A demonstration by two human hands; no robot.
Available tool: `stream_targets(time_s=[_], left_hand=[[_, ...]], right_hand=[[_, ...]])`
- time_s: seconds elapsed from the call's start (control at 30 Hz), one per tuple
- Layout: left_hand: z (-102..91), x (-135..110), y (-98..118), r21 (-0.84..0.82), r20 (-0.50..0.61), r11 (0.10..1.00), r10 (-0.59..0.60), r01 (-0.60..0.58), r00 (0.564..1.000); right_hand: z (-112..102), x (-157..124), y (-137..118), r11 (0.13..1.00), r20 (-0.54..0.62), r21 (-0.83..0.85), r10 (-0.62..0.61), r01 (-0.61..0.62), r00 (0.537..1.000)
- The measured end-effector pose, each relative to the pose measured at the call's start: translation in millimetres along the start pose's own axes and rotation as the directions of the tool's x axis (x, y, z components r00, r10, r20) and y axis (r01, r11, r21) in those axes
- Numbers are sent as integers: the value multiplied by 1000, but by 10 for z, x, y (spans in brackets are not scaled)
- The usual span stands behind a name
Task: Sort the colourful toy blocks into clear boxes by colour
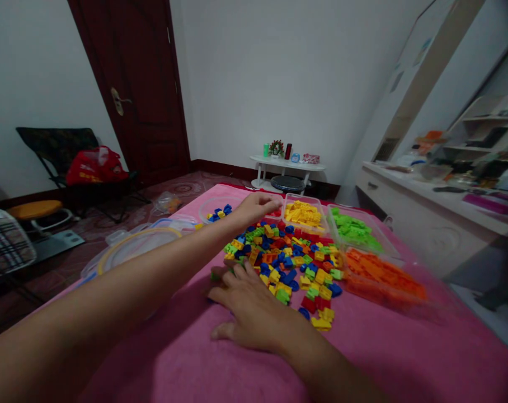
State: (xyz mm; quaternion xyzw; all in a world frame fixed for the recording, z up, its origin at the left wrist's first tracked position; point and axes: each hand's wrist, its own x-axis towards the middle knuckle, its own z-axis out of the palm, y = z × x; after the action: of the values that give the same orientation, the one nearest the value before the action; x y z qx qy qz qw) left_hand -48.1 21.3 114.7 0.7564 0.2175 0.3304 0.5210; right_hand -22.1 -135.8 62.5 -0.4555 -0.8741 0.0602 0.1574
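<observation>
My left hand [260, 206] reaches far forward over a clear box of red bricks [274, 211]. Its fingers are bent together and point down; what they hold, if anything, is hidden. My right hand [249, 302] lies nearer, fingers spread, at the left edge of a loose pile of toy building bricks [296, 260]. Its fingertips touch bricks there, and a few green and blue ones show beside them. The pile mixes red, yellow, blue, green and orange pieces on a pink cloth [178, 358].
Behind the pile stands a clear box of yellow bricks [303, 214]. To the right are boxes of green bricks [357, 230] and orange bricks [382, 274]. Blue bricks [219, 212] lie in a round container at the back left. Clear lids [140, 246] lie left of my arm.
</observation>
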Motion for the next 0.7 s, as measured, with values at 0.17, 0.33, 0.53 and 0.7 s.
stream_targets(time_s=[0.17, 0.33, 0.53, 0.7], left_hand=[[-34, -526, -70, 138, -55, 990, -24, 31, 998], [-45, -1141, -316, 150, -387, 984, -27, 92, 922], [186, -1424, -491, -337, -434, 918, -350, 210, 830], [455, -1226, -520, -470, -275, 850, -396, 237, 876]], right_hand=[[-40, -8, 245, 973, -45, -155, 166, -171, 985], [-249, -104, 600, 932, -70, -187, 303, -311, 950], [-517, -298, 866, 872, -149, -107, 462, -478, 874], [-700, -434, 1021, 834, -145, -58, 537, -549, 831]])
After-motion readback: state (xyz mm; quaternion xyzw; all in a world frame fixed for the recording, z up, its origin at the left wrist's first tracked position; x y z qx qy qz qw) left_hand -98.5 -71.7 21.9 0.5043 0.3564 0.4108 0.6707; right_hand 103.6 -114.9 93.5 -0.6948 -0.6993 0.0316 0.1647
